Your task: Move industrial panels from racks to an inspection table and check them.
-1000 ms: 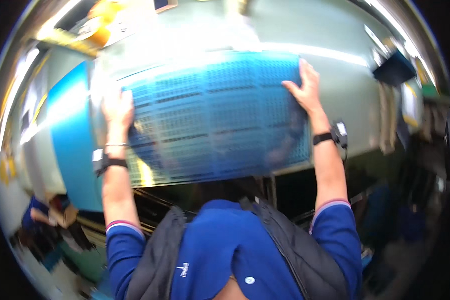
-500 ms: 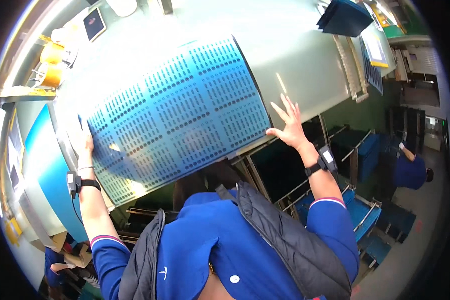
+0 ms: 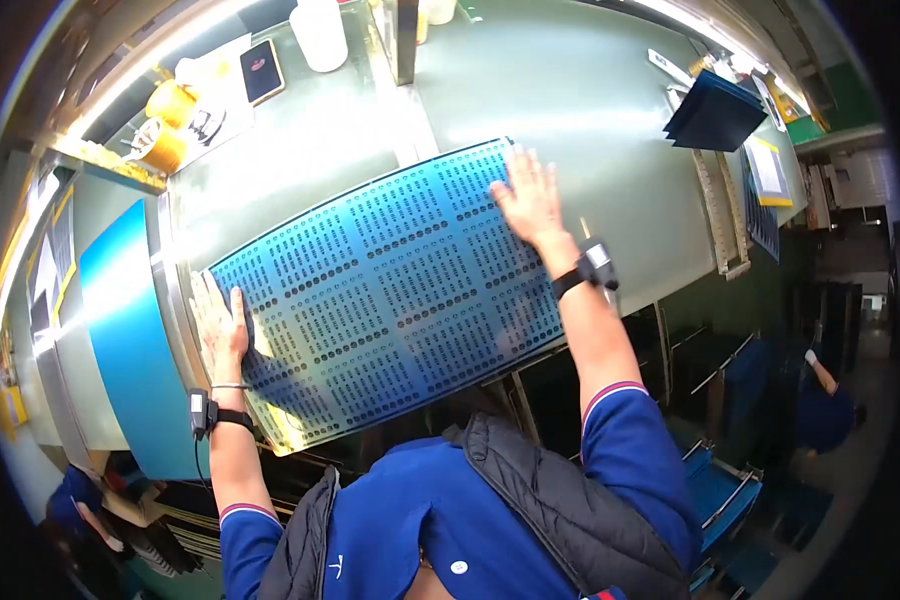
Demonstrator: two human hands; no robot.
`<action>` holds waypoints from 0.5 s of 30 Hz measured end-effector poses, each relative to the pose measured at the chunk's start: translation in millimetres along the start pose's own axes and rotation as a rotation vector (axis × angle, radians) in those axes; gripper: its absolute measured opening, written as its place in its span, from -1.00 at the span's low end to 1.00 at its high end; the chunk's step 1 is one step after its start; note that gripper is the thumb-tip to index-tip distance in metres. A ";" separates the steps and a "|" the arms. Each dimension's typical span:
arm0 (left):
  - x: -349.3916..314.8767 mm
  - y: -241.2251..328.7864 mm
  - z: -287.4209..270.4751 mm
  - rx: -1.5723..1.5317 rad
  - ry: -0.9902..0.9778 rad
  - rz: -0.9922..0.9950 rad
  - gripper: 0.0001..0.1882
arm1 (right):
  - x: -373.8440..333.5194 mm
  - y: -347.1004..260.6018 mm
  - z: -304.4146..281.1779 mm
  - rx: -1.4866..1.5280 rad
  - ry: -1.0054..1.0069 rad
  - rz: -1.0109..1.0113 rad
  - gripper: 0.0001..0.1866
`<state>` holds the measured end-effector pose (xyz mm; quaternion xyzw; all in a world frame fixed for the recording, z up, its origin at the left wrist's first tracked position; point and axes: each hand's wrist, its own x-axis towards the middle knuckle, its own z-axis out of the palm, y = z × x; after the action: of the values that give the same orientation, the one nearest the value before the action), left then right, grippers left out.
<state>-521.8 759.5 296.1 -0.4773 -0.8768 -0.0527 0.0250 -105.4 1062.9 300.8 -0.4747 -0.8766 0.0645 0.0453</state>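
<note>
A large blue panel (image 3: 390, 290) with rows of small dark marks lies on the worktable, its near edge toward my body. My left hand (image 3: 222, 325) rests along its left edge, fingers stretched out and pointing away from me. At the far right corner lies my right hand (image 3: 532, 200), its fingers spread and flat over the edge. Neither hand grips anything. Each wrist carries a black strap with a small device, such as the right wrist device (image 3: 597, 263).
Left of the panel lies a plain blue sheet (image 3: 130, 330). Orange spools (image 3: 162, 142), a phone (image 3: 261, 72) and a white container (image 3: 319, 35) stand at the far left. A post (image 3: 406, 42) rises at the back; dark blue plates (image 3: 715, 112) are far right. Another person (image 3: 828, 405) is at right.
My right hand has moved from beside the panel's near right side to its far right corner. My left hand stays at the left edge. The whole view has shifted, showing more of the table's far side.
</note>
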 end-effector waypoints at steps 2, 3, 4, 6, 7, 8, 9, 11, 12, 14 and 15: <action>4.7 -1.5 1.6 0.022 0.019 0.011 -0.31 | 5.5 23.0 11.3 0.005 0.128 -0.005 -0.29; -2.2 -8.6 -1.7 0.052 0.026 0.025 -0.30 | 4.3 15.9 11.0 -0.005 0.071 0.029 -0.28; -0.3 -9.0 -8.5 0.032 0.008 0.028 -0.29 | 8.2 11.7 8.8 -0.017 0.030 0.062 -0.26; -14.2 -27.5 -10.3 -0.227 0.058 0.103 -0.33 | -6.2 12.5 -1.2 0.079 0.080 0.072 -0.33; -30.9 -28.2 -21.6 -0.337 0.090 0.097 -0.34 | -24.6 15.2 -5.7 0.076 0.244 0.029 -0.41; -52.1 -36.2 -30.4 -0.323 0.081 0.150 -0.31 | -49.2 33.8 1.4 0.035 0.431 -0.029 -0.46; -87.0 -50.5 -40.0 -0.295 0.066 0.185 -0.28 | -79.7 37.8 -0.9 0.103 0.485 0.020 -0.50; -161.8 -63.3 -53.2 -0.421 -0.080 0.308 -0.20 | -162.3 38.2 -15.9 0.109 0.391 0.166 -0.42; -184.5 -53.2 -71.2 -0.406 -0.197 0.350 -0.17 | -197.7 24.7 -29.0 0.059 0.270 0.230 -0.39; -208.5 -48.6 -82.1 -0.345 -0.321 0.427 -0.13 | -254.5 26.0 -3.4 -0.077 0.046 0.254 -0.36; -217.9 -51.4 -74.3 -0.288 -0.333 0.445 -0.11 | -257.2 25.1 -4.6 -0.077 0.054 0.233 -0.36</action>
<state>-447.1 541.3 345.9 -0.6582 -0.7263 -0.0907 -0.1759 56.2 861.3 296.7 -0.5763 -0.8158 0.0227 0.0427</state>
